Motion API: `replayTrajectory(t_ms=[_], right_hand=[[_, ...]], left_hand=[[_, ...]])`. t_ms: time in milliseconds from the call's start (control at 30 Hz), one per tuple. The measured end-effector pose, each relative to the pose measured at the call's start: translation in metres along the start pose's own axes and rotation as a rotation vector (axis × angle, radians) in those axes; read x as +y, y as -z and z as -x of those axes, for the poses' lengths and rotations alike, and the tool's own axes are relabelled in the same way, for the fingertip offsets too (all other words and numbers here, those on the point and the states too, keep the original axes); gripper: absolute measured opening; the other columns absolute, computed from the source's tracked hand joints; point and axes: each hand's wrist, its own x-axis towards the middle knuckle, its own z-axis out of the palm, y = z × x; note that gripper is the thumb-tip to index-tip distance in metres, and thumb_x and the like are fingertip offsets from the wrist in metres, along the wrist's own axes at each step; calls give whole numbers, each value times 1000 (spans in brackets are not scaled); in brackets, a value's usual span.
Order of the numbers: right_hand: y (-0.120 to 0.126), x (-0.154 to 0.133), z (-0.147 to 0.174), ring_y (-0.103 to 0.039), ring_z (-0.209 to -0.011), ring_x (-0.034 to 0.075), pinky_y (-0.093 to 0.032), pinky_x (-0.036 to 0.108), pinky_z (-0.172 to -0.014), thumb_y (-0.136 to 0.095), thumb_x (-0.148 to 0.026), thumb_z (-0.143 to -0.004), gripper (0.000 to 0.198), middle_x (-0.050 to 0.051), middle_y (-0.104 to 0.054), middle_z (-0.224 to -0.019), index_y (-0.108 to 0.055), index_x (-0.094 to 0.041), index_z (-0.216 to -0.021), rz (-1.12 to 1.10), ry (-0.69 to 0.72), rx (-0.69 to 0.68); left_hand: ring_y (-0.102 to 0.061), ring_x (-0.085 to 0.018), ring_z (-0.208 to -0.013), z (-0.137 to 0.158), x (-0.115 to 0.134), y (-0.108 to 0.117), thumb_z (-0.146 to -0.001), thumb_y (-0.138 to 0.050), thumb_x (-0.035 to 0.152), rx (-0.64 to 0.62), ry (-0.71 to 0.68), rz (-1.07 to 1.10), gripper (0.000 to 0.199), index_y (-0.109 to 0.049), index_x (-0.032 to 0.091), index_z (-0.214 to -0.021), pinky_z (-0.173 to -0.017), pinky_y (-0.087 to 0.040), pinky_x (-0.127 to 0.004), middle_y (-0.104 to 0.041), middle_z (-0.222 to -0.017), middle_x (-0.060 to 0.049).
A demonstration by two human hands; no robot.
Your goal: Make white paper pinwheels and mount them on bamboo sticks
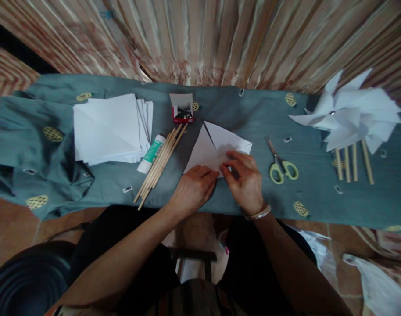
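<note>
A white paper square (216, 147) with slits cut in from its corners lies on the cloth in front of me. My left hand (195, 188) is closed, its thumb and curled fingers on the paper's near left edge. Across from it, my right hand (245, 181) holds the near right part, with bent fingers on top and the thumb at the edge. The near corner is partly hidden by both hands. Green-handled scissors (280, 166) lie slightly open to the right of my right hand.
Left of the paper are thin wooden sticks (161, 164), a glue stick (152, 153) and a stack of white paper (105, 127). Behind stands an open small red box (183, 113) of dark metal pieces. Several paper pinwheels (352, 109) on sticks lie at the right.
</note>
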Motion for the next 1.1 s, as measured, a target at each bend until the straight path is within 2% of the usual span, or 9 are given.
replayTrajectory(t_ms=[433,767,1100], right_hand=[[-3,-2,1,-55,-119,26,-45,49,-106,-53,-23,-92,16,9,-66,-123,-69,-22,-96,4,74,40],[-5,0,1,-54,-121,27,-45,51,-106,-52,-22,-92,19,8,-64,-125,-69,-23,-98,5,65,32],[-7,3,1,-50,-126,26,-45,48,-108,-50,-16,-91,24,10,-60,-131,-68,-20,-104,82,158,18]], left_hand=[[-62,-19,-82,-1,1,1,-94,-48,18,-36,20,-14,20,-67,13,-99,-75,-54,-32,-66,-87,-7],[-62,-19,-82,-2,1,1,-94,-49,18,-47,28,-3,19,-67,14,-99,-76,-54,-32,-66,-88,-7],[-62,-20,-82,-3,1,1,-95,-47,18,-66,34,-11,21,-67,14,-97,-77,-54,-34,-66,-88,-8]])
